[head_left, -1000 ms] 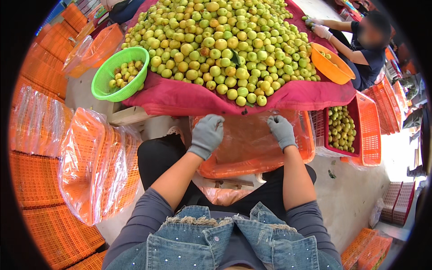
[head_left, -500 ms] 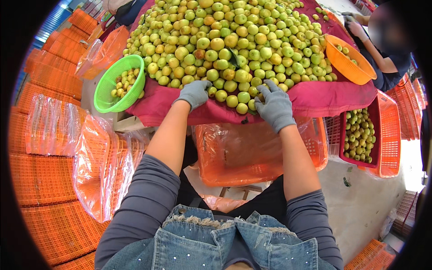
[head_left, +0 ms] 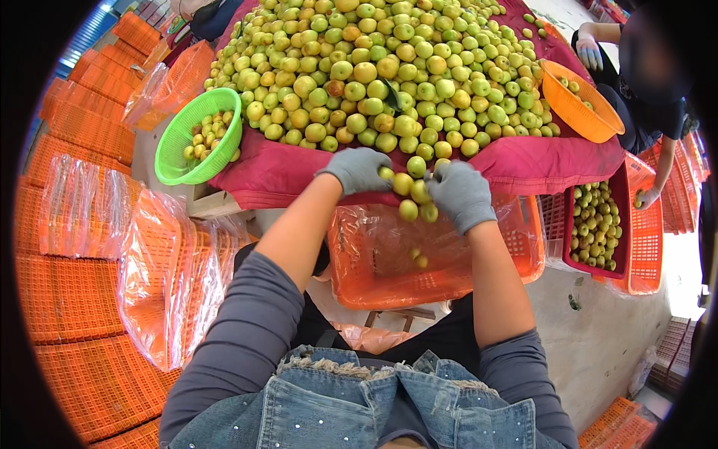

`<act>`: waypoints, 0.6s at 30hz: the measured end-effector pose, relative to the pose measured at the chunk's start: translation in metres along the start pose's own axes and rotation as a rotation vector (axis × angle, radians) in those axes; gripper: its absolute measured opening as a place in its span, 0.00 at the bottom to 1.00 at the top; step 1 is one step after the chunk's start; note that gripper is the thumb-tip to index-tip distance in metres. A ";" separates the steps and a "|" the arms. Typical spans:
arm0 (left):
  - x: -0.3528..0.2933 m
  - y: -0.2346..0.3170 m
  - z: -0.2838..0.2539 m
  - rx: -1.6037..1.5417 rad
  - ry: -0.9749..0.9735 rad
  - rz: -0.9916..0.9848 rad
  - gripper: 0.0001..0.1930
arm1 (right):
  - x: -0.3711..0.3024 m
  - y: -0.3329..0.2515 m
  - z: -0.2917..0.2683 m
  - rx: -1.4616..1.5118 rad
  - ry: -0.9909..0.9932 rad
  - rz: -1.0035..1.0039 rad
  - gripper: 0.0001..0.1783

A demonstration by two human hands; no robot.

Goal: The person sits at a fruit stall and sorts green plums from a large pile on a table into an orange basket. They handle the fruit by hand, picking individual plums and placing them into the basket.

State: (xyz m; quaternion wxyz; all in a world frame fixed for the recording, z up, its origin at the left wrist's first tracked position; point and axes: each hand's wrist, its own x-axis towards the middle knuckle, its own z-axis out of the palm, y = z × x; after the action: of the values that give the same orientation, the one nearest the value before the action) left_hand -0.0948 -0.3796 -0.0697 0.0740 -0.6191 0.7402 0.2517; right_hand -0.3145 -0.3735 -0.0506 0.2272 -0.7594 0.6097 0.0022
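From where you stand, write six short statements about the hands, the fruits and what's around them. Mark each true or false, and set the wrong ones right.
1. The left hand and right hand are gloved in grey. True.
2. The cloth under the pile is blue. False: it is red.
3. Some fruits are between the two hands. True.
4. The green basket is empty. False: it holds fruits.
5. The orange bowl is left of the pile. False: it is at the pile's right.
6. Clear plastic lines the crate below the hands. True.
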 end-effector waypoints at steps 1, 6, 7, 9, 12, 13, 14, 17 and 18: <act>-0.006 0.016 0.003 -0.007 0.014 0.010 0.24 | 0.006 0.004 0.009 0.014 0.158 -0.082 0.15; -0.018 0.012 0.044 -0.866 0.216 0.249 0.23 | 0.029 0.011 0.054 -0.053 0.481 -0.457 0.16; -0.032 0.009 0.050 -1.263 0.191 0.237 0.24 | 0.029 0.010 0.063 -0.125 0.495 -0.508 0.17; -0.058 -0.001 0.058 -1.761 0.172 0.214 0.30 | 0.021 -0.005 0.062 -0.170 0.351 -0.419 0.16; -0.091 -0.007 0.058 -1.915 0.226 0.218 0.41 | 0.011 -0.018 0.038 -0.188 0.099 -0.303 0.17; -0.096 -0.011 0.057 -1.894 0.220 0.263 0.41 | 0.010 -0.020 0.032 -0.141 -0.044 -0.250 0.18; -0.098 -0.013 0.059 -1.877 0.210 0.316 0.41 | 0.007 -0.018 0.036 -0.190 -0.038 -0.280 0.19; -0.102 -0.020 0.065 -1.827 0.226 0.381 0.42 | -0.005 -0.011 0.034 -0.079 -0.168 -0.317 0.19; -0.101 -0.023 0.070 -1.826 0.236 0.377 0.42 | -0.006 -0.008 0.031 0.000 -0.238 -0.317 0.19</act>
State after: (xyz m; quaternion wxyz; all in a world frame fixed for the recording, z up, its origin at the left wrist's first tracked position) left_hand -0.0645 -0.2607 -0.0937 -0.5580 -0.3288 0.3471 0.6783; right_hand -0.3002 -0.3555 -0.0743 0.2949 -0.8404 0.4512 0.0561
